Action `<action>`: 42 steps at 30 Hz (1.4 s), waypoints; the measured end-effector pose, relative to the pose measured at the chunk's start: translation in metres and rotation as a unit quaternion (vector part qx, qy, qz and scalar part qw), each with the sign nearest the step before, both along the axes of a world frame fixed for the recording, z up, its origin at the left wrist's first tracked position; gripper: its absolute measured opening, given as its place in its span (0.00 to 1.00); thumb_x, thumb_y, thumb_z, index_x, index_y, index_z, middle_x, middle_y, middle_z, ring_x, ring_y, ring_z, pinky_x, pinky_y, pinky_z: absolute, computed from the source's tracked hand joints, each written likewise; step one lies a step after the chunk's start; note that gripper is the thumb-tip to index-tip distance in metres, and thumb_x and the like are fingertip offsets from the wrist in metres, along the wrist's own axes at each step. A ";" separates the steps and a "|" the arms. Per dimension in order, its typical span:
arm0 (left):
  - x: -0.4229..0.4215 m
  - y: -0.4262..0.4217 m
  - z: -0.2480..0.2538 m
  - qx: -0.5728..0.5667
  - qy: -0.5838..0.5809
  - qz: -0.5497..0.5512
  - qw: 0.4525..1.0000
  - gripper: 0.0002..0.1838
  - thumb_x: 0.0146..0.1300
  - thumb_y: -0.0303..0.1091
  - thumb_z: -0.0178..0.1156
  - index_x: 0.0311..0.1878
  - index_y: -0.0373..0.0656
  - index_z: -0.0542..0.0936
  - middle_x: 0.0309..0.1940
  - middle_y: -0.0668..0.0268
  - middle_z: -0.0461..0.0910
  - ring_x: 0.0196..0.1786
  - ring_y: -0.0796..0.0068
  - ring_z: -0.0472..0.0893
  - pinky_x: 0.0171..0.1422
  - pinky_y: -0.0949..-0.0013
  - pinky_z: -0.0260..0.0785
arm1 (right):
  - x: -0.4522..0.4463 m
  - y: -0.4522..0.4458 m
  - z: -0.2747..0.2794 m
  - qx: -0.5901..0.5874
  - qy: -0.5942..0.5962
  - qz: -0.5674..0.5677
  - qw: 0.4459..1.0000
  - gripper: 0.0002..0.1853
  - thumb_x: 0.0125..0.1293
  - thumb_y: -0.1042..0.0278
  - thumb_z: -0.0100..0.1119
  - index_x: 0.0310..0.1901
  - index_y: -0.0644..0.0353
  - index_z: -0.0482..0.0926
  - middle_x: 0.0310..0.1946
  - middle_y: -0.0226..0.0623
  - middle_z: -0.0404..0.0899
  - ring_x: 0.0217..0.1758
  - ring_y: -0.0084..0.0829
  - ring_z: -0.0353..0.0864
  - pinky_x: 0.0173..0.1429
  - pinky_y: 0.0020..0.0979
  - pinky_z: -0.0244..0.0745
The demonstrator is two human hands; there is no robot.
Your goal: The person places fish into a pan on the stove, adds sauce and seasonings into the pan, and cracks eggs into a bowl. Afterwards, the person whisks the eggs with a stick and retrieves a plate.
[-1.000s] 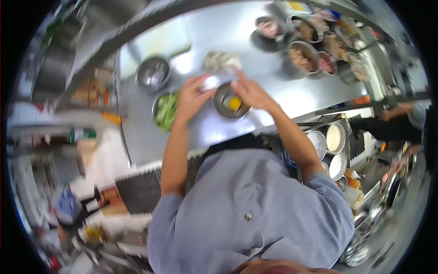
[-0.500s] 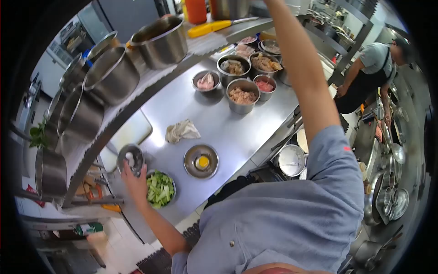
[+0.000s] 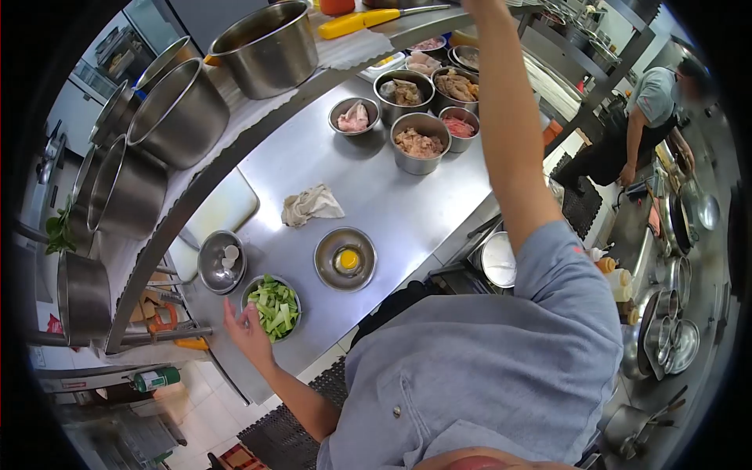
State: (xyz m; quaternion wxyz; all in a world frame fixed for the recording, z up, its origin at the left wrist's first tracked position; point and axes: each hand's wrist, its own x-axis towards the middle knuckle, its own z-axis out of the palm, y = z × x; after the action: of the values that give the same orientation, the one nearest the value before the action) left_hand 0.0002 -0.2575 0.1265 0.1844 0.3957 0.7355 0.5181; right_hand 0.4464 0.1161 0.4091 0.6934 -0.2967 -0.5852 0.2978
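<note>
My left hand (image 3: 249,330) is open, its fingers apart and nothing in them. It hovers at the left edge of a metal bowl of chopped green vegetables (image 3: 275,308). Just beyond the fingers stands a small metal bowl (image 3: 205,266) with white eggshell pieces (image 3: 229,256) inside. To the right, a wider metal bowl (image 3: 322,276) holds a raw egg (image 3: 348,259) with a whole yolk. Behind these bowls lies a crumpled off-white cloth (image 3: 312,205). My right arm (image 3: 513,141) stretches forward toward the shelf, and the hand itself is past the top edge of the view.
Metal containers of raw meat (image 3: 419,143) stand at the back of the steel table (image 3: 376,204). A raised shelf (image 3: 192,192) carries several deep pots (image 3: 178,117) and a yellow-handled tool (image 3: 348,23). A co-worker (image 3: 638,125) stands at right beside the stove.
My left hand has let go of the eggshell bowl and drawn back toward the greens. My right arm has shifted slightly left. The co-worker has changed posture.
</note>
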 end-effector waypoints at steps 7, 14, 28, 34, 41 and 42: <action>0.014 0.022 0.011 -0.004 -0.054 -0.055 0.997 0.27 0.64 0.32 0.57 0.65 0.38 0.64 0.59 0.52 0.66 0.47 0.72 0.74 0.50 0.70 0.70 | -0.036 -0.058 -0.098 0.204 -0.161 -0.318 0.912 0.19 0.63 0.69 0.56 0.56 0.60 0.71 0.44 0.45 0.75 0.44 0.37 0.77 0.46 0.34 0.74; 0.045 0.037 0.026 -0.010 -0.081 -0.074 0.994 0.27 0.64 0.30 0.57 0.65 0.37 0.64 0.59 0.52 0.66 0.49 0.73 0.74 0.51 0.71 0.69 | -0.038 -0.056 -0.125 0.220 -0.242 -0.315 0.891 0.22 0.63 0.74 0.53 0.59 0.67 0.64 0.45 0.50 0.73 0.43 0.46 0.75 0.49 0.38 0.72; 0.121 0.097 0.015 0.062 -0.150 -0.341 0.926 0.24 0.57 0.25 0.64 0.58 0.34 0.72 0.47 0.60 0.72 0.42 0.76 0.80 0.42 0.76 0.74 | -0.188 -0.220 -0.277 -0.407 -0.033 0.275 0.871 0.18 0.73 0.55 0.39 0.42 0.62 0.72 0.29 0.36 0.74 0.32 0.22 0.73 0.33 0.26 0.70; 0.105 0.101 -0.007 0.055 -0.165 -0.344 0.923 0.20 0.57 0.22 0.62 0.53 0.30 0.75 0.48 0.61 0.73 0.38 0.78 0.79 0.41 0.77 0.73 | -0.197 -0.221 -0.303 -0.253 -0.244 0.199 0.915 0.20 0.72 0.55 0.37 0.38 0.67 0.69 0.28 0.53 0.76 0.34 0.50 0.77 0.40 0.42 0.69; 0.107 0.108 -0.041 0.049 -0.069 -0.293 0.952 0.18 0.47 0.25 0.65 0.45 0.37 0.82 0.38 0.67 0.77 0.28 0.84 0.74 0.33 0.81 0.68 | -0.196 -0.219 -0.322 -0.259 -0.320 0.202 0.889 0.20 0.72 0.52 0.36 0.38 0.65 0.65 0.24 0.55 0.76 0.33 0.56 0.76 0.37 0.48 0.68; 0.108 0.109 -0.044 0.051 -0.102 -0.294 0.949 0.17 0.47 0.24 0.65 0.45 0.36 0.82 0.38 0.67 0.77 0.28 0.84 0.74 0.33 0.80 0.68 | -0.195 -0.217 -0.328 -0.250 -0.323 0.206 0.889 0.20 0.72 0.52 0.36 0.38 0.65 0.65 0.24 0.55 0.76 0.33 0.57 0.76 0.37 0.48 0.67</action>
State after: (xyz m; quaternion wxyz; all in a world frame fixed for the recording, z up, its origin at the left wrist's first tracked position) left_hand 0.1086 -0.1483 0.0822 0.3820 0.5487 0.5365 0.5149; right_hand 0.2518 -0.1007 0.0814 0.2924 -0.4122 -0.7311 0.4584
